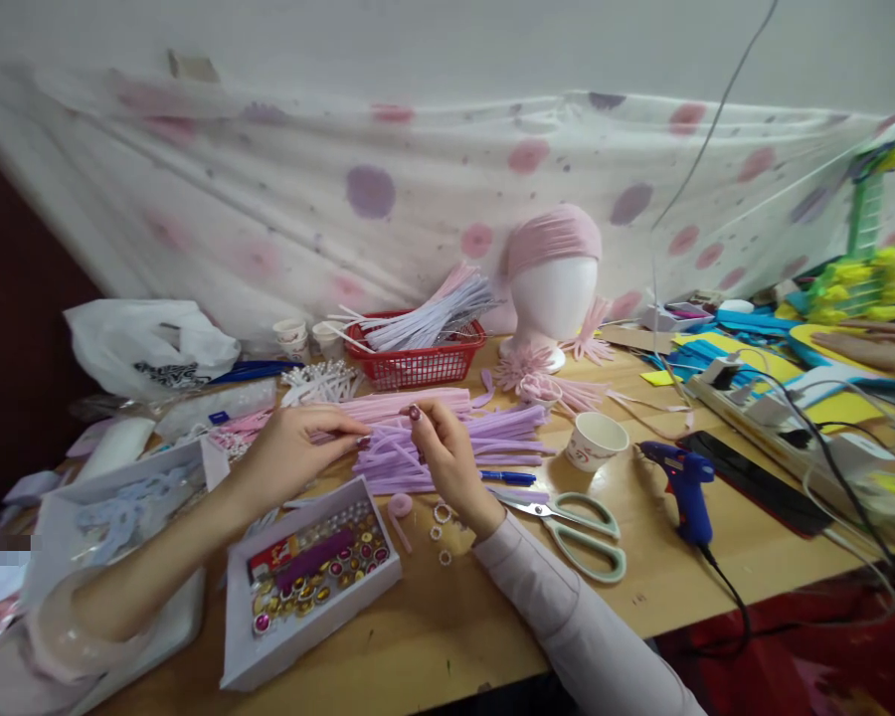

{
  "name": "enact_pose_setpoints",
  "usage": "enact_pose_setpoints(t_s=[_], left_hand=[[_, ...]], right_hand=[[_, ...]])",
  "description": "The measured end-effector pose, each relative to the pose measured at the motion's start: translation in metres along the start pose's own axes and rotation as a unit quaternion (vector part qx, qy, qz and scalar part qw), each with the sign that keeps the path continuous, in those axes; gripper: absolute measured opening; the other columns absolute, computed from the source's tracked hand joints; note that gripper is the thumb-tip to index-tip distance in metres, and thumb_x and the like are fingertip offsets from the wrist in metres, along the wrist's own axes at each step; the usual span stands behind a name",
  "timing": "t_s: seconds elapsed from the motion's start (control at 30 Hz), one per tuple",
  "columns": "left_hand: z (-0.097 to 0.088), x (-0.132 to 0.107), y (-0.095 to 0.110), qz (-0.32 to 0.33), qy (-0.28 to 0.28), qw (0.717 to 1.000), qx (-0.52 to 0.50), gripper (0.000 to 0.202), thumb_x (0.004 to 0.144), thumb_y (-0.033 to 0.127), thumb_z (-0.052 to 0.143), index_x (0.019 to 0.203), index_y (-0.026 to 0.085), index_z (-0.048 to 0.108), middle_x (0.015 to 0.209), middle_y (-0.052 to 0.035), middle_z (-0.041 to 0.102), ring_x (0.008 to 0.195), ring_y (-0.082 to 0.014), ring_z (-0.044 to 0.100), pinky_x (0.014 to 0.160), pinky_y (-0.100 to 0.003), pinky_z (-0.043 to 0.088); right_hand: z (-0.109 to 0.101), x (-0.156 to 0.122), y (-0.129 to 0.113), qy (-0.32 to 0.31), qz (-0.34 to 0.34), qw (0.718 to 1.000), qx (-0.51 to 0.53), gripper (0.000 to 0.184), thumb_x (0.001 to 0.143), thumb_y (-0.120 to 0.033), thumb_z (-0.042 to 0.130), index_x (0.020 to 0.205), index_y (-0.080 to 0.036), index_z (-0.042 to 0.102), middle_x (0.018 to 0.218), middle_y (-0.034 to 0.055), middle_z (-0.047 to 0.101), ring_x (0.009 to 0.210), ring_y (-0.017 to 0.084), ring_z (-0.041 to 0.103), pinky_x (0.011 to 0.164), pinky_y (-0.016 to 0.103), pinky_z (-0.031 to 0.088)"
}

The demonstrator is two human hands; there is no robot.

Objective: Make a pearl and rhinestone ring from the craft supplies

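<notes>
Both hands are raised over a bundle of purple fuzzy stems point(511, 428) lying on the table. My left hand point(298, 452) comes in from the left, its fingertips pinched at the bundle's left end. To its right, my right hand point(444, 452) is curled with thumb and forefinger pressed together. What either pinch holds is too small to make out against the purple. Below them lie a coiled pink stem point(401, 507) and several small ring-shaped beads point(442, 513). A white box point(313, 631) of gold and magenta gems stands in front of my left hand.
Scissors point(586, 537), a paper cup point(597, 443) and a blue glue gun point(682, 487) lie to the right, near a cabled power strip point(776, 428). Behind stand a red basket point(418, 363) of stems and a foam head point(556, 293). Another person's hand point(865, 350) is at far right.
</notes>
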State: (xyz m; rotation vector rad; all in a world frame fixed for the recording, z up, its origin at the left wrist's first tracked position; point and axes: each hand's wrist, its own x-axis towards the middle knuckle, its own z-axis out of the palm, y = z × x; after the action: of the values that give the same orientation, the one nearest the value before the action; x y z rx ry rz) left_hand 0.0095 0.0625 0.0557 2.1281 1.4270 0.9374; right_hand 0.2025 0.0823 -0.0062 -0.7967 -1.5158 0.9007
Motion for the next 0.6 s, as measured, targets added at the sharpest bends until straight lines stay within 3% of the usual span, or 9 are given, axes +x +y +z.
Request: enact_pose_setpoints(t_s=[0.23,0.4,0.6], left_hand=[[0.0028,-0.0005,0.0079,-0.087,-0.073,0.990,-0.088,0.022,0.075,0.029,0.064,0.090,0.019,0.078,0.094,-0.0040,0.079,0.090,-0.0224,0.072,0.088,-0.035,0.054],[0.0035,0.0013,0.0058,-0.117,-0.108,0.976,-0.150,0.023,0.073,0.030,0.065,0.090,0.019,0.075,0.090,-0.0035,0.079,0.084,-0.0217,0.074,0.079,-0.033,0.058],[0.0047,0.0012,0.0036,-0.141,-0.129,0.966,-0.174,0.023,0.071,0.027,0.065,0.090,0.019,0.074,0.086,-0.0042,0.079,0.082,-0.0211,0.074,0.077,-0.033,0.058]], right_hand=[[0.0001,-0.0010,-0.0037,-0.091,-0.016,0.995,-0.034,0.030,0.091,-0.037,0.051,0.068,-0.019,0.056,0.061,-0.0029,0.047,0.059,0.012,0.042,0.057,0.026,0.031],[0.0005,-0.0023,-0.0024,-0.107,-0.022,0.993,-0.053,0.031,0.092,-0.036,0.049,0.067,-0.020,0.047,0.060,-0.0041,0.041,0.058,0.012,0.036,0.056,0.026,0.029],[0.0015,-0.0030,-0.0023,-0.116,-0.035,0.990,-0.066,0.028,0.093,-0.037,0.048,0.070,-0.021,0.048,0.062,-0.0035,0.043,0.059,0.013,0.038,0.057,0.026,0.031]])
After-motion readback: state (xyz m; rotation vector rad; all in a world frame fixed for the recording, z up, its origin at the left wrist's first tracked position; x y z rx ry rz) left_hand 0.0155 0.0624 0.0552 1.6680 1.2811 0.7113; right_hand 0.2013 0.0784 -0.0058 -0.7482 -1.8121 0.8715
